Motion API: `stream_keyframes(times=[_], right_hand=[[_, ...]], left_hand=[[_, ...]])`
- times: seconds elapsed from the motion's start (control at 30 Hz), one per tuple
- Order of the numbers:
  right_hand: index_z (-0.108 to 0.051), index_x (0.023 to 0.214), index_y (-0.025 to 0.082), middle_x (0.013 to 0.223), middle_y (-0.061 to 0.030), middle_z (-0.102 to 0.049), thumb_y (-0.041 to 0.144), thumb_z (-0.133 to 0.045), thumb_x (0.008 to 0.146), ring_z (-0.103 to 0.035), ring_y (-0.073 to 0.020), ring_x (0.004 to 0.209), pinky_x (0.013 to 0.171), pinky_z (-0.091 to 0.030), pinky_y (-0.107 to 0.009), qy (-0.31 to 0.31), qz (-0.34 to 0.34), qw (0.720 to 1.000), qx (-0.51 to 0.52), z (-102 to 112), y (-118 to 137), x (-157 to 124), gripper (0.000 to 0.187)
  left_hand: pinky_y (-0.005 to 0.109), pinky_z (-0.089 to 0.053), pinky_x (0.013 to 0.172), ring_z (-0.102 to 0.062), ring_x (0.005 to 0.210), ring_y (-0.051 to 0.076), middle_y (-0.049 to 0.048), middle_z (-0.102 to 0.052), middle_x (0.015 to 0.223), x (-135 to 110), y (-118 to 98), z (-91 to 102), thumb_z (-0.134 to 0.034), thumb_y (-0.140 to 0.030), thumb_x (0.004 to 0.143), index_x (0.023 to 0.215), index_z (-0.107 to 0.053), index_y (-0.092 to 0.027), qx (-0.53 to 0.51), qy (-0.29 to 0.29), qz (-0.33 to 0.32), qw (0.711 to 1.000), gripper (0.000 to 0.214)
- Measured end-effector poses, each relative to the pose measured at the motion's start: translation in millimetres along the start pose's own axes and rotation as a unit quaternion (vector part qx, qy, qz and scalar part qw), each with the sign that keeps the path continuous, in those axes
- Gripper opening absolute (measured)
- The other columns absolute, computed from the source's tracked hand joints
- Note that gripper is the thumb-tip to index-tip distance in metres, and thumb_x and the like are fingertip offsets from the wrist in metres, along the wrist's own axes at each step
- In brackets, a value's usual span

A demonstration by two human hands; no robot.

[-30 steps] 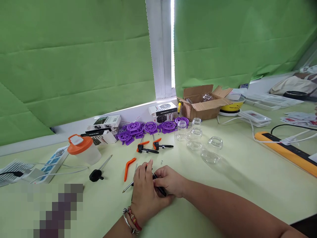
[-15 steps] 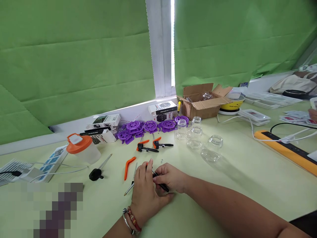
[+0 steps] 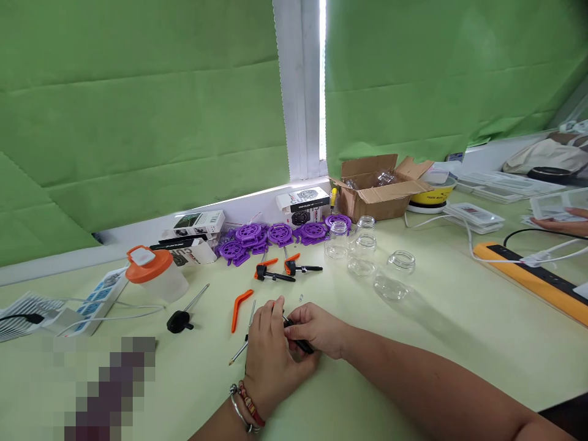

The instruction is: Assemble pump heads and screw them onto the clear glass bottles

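Note:
My left hand point(image 3: 272, 349), with bracelets at the wrist, curls over a small black-handled part point(image 3: 303, 346) and hides most of it. My right hand point(image 3: 316, 327) pinches the same part from the right with thumb and fingers. A thin metal rod point(image 3: 237, 354) pokes out left of my left hand. Just beyond lies an orange bent strip point(image 3: 240, 309). Two black-and-orange handle assemblies point(image 3: 274, 274) point(image 3: 301, 267) lie farther back. Tiny clear pieces point(image 3: 301, 297) rest near my right fingers. To the left is a black knob with a metal shaft point(image 3: 180, 321).
Purple plastic wheel-shaped parts point(image 3: 250, 233) line the back. Clear jars point(image 3: 390, 285) stand right, before an open cardboard box point(image 3: 381, 199). An orange-lidded container point(image 3: 160, 275) and power strip point(image 3: 98, 300) are left. An orange-and-black strip point(image 3: 533, 278) and another person's hand point(image 3: 563, 226) are far right.
My hands stay nearly in place on the black-handled part. At far right, the other person's hand has come further into view with a clear plastic case. The view shifts slightly.

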State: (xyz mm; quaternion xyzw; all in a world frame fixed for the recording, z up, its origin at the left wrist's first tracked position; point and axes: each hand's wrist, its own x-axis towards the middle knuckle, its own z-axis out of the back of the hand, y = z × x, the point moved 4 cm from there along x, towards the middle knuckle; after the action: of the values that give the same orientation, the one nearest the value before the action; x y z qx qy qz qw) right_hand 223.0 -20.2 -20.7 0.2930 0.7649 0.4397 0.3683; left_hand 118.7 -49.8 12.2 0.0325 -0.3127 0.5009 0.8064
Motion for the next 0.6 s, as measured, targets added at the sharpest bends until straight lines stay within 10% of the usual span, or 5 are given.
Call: stream_keyframes(times=[0.6], right_hand=[[-0.057,0.066,0.013,0.054,0.0014,-0.057,0.040,-0.072,0.068,-0.044,-0.0064,0.040,0.035,-0.026,-0.020,0.020,-0.004,1.000,-0.004,7.8,0.4,0.6,0.031]], left_hand=[[0.053,-0.046,0.087,-0.054,0.109,0.037,0.0193,-0.057,0.115,-0.3,11.7,-4.7,-0.059,-0.072,0.065,0.133,-0.035,-0.012,0.016,-0.011,-0.032,0.999,0.094]])
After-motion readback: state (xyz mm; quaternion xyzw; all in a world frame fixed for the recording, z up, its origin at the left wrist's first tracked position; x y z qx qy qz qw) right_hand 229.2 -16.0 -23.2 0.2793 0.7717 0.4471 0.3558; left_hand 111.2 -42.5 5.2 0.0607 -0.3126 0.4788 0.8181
